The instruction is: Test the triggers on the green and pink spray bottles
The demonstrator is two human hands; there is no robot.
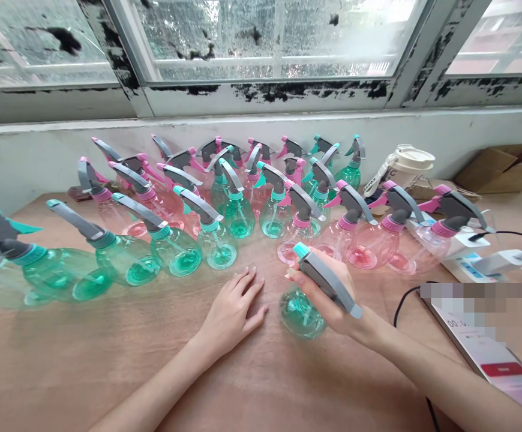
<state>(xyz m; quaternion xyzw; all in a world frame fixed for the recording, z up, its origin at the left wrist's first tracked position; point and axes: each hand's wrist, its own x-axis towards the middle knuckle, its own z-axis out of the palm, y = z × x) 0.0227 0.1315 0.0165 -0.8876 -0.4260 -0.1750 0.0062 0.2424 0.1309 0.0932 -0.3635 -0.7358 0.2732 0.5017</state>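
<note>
Right grip [324, 307] holds a green spray bottle [301, 315] (neck hidden).

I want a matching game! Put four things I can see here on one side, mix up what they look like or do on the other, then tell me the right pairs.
Column one:
1. left hand
2. right hand
3. cup
4. box

Column two:
A. brown, by the right edge of the picture
B. wrapped around the top of a green bottle
C. pale, with a lid on
D. lying palm down on the table

Right pairs: 1-D, 2-B, 3-C, 4-A
</note>
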